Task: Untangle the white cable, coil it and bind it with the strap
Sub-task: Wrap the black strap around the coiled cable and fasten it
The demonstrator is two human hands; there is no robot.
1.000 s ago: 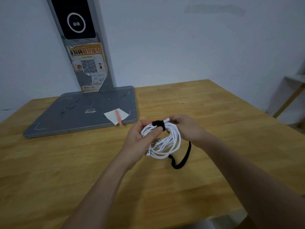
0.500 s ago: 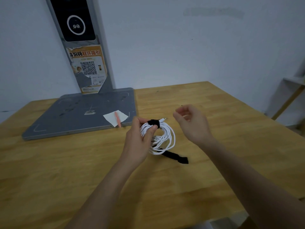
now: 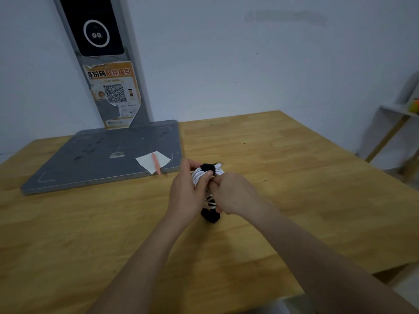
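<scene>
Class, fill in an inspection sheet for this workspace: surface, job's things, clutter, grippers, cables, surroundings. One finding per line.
Surface: wooden table, bare to the right.
Job's things: white cable coiled; black strap wrapped at its top, loose end hanging below.
Clutter: grey base plate with paper slip and pink stick.
Grippers: left hand holds the coil; right hand closed at the coil, grip hidden.
Cables: nothing seen besides the coil.
Surroundings: white wall, QR poster, side shelf.

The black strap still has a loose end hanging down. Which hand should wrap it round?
The right hand, probably. It sits low on the white cable, nearest the strap tail below, while the left hand pins the coil at its wrapped top.
</scene>
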